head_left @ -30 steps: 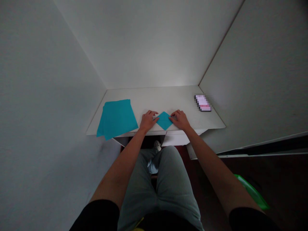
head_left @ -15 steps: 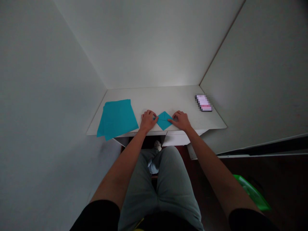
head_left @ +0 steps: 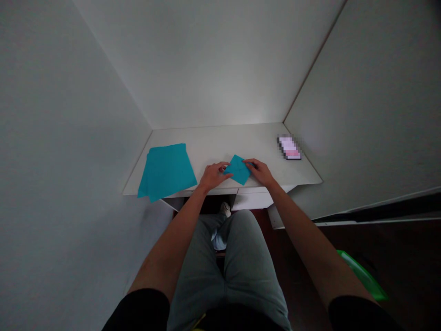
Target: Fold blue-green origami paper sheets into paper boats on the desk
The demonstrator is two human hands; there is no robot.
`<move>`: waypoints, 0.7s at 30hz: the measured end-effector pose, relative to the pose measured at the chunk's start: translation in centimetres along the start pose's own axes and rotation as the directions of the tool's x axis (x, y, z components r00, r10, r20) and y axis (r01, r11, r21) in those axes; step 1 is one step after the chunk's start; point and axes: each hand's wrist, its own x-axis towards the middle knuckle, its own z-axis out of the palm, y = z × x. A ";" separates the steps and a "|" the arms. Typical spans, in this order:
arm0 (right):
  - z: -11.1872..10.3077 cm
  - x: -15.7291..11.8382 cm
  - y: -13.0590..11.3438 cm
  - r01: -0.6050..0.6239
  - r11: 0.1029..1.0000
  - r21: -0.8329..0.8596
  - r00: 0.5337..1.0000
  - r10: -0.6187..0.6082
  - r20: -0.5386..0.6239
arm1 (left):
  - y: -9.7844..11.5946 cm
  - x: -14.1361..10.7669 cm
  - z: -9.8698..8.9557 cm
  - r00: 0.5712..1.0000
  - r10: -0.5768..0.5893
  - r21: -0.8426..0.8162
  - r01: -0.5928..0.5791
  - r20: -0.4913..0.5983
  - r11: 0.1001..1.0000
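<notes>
A folded teal paper [head_left: 237, 169] lies tilted at the front middle of the white desk [head_left: 220, 142], its corners between my two hands. The fingertips of my left hand [head_left: 215, 176] hold its left corner. My right hand [head_left: 260, 172] pinches its right side, with the fingers partly hiding that edge. To the left of my left hand rests a stack of loose teal paper sheets [head_left: 166, 171], overhanging the desk's front edge. Neither hand touches that stack.
A smartphone [head_left: 289, 148], its screen pixelated, lies at the desk's right side. White walls [head_left: 220, 59] rise behind and beside the desk. A drawer front [head_left: 253, 201] sits below the desk edge above my knees. A green object [head_left: 361, 276] lies on the dark floor at lower right.
The folded paper has turned clockwise and shifted slightly up and right, no longer sitting as a level diamond. My left hand has moved right, and both hands now hold its corners.
</notes>
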 end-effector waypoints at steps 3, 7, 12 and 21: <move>0.1 0.0 -0.3 0.002 1.000 0.003 1.000 -0.002 0.008 | -0.7 0.1 0.2 1.000 0.003 -0.091 -0.004 -0.015 0.996; 0.2 -0.1 -0.7 -0.070 0.989 0.129 0.997 0.066 0.036 | -1.4 0.5 0.5 0.994 -0.086 -0.288 0.065 -0.061 0.956; 0.2 -0.3 -1.0 -0.090 0.955 0.281 0.994 0.067 0.091 | -2.0 0.9 0.6 0.978 -0.198 -0.500 0.137 -0.071 0.855; 0.2 -0.2 -1.1 -0.118 0.979 0.166 0.991 0.106 0.082 | -1.4 1.0 1.0 0.939 -0.245 -0.431 0.122 -0.242 0.894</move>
